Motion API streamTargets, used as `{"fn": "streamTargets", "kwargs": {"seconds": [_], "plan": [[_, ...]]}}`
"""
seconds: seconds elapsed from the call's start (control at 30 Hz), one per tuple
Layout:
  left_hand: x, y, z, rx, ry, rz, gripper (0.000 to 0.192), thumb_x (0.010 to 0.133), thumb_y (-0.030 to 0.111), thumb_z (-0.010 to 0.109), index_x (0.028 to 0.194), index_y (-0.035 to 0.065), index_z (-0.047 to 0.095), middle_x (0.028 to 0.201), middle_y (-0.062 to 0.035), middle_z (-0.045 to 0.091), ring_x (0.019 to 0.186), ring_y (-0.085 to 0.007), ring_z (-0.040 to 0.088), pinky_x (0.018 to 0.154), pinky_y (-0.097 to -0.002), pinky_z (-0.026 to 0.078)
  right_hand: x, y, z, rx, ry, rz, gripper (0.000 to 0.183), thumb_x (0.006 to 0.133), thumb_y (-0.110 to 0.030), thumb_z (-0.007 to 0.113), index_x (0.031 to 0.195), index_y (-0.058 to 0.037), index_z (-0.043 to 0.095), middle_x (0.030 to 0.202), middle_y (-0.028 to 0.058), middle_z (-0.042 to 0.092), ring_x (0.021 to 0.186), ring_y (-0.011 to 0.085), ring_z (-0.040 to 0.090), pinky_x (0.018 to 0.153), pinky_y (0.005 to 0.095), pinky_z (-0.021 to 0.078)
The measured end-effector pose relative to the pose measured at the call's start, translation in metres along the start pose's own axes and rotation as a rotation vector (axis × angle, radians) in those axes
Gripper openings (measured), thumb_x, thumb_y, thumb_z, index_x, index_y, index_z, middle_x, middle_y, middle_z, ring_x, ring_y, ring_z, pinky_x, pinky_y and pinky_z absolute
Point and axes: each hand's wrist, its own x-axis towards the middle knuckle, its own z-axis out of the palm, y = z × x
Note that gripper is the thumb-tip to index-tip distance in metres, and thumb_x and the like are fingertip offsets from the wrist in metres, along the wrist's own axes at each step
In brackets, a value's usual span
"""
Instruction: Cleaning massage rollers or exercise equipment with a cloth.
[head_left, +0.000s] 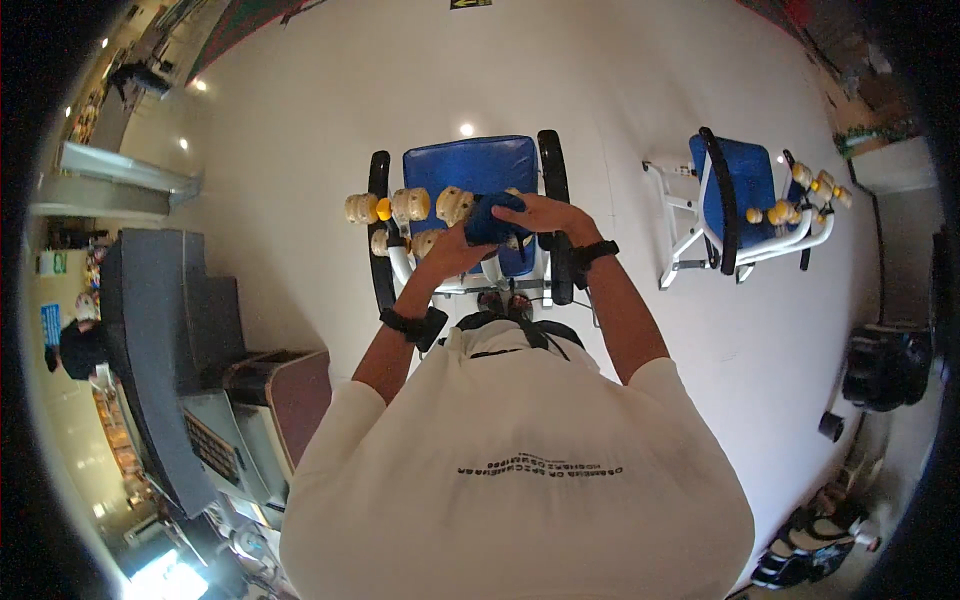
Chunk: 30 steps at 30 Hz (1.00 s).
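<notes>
A blue cloth (487, 216) is bunched around one of the pale, knobbly rollers (453, 206) on a white metal frame. My right hand (546, 214) grips the cloth from the right, with thumb and fingers on it. From below left, my left hand (456, 253) reaches to the roller and the cloth's lower edge; its fingers are mostly hidden. More rollers with yellow parts (384, 208) stand to the left. Behind them is a blue padded seat or backrest (465, 165) between black curved armrests (553, 165). Both my wrists wear black bands.
A similar blue padded machine with rollers (739, 187) stands on the pale floor to the right. At left are a dark grey counter (150, 322) and a brown-sided cabinet (300, 397). A black chair or bag-like object (885, 367) is at far right. My feet are just below the frame.
</notes>
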Motion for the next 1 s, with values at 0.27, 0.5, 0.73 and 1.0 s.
{"fn": "streamTargets", "kwargs": {"seconds": [0.27,0.5,0.73,1.0], "plan": [[-0.028,0.028,0.003,-0.96,0.014,-0.319,0.062,0.077,0.054,0.065,0.114,0.0057,0.053,0.097,-0.0054,0.061,0.092,-0.0211,0.06,0.08,-0.0373,0.049,0.006,0.001,0.005,0.037,0.235,0.118,0.051,0.083,-0.051,0.062,0.083,-0.0011,0.068,0.067,0.012,0.062,0.059,0.0193,0.057,0.059,0.0368,0.0465],[-0.019,0.019,0.015,-0.956,0.087,-0.312,0.067,0.075,0.044,0.073,0.119,0.002,0.044,0.106,-0.0088,0.058,0.094,-0.0205,0.059,0.082,-0.0428,0.049,-0.016,-0.012,0.032,0.111,0.537,-0.083,0.04,0.079,-0.037,0.072,0.091,0.0014,0.068,0.077,0.0116,0.068,0.079,0.0189,0.066,0.073,0.0338,0.0514],[-0.028,0.009,0.017,-0.729,-0.189,-0.237,0.049,0.077,0.024,0.074,0.115,0.0018,0.053,0.104,-0.0084,0.061,0.095,-0.0174,0.057,0.085,-0.0342,0.047,-0.026,0.019,0.023,-0.068,0.261,-0.174,0.086,0.068,-0.048,0.077,0.134,-0.0069,0.04,0.131,0.02,0.043,0.122,0.0331,0.043,0.098,0.0441,0.0378],[-0.036,0.024,0.024,0.011,-0.109,0.063,0.048,0.072,0.033,0.074,0.099,-0.003,0.06,0.099,-0.0185,0.063,0.091,-0.0293,0.061,0.078,-0.0393,0.049,-0.027,-0.048,0.007,-0.49,0.097,0.115,0.097,0.068,-0.077,0.054,0.134,-0.0074,0.041,0.131,0.0239,0.043,0.123,0.0396,0.041,0.102,0.0491,0.0336]]}}
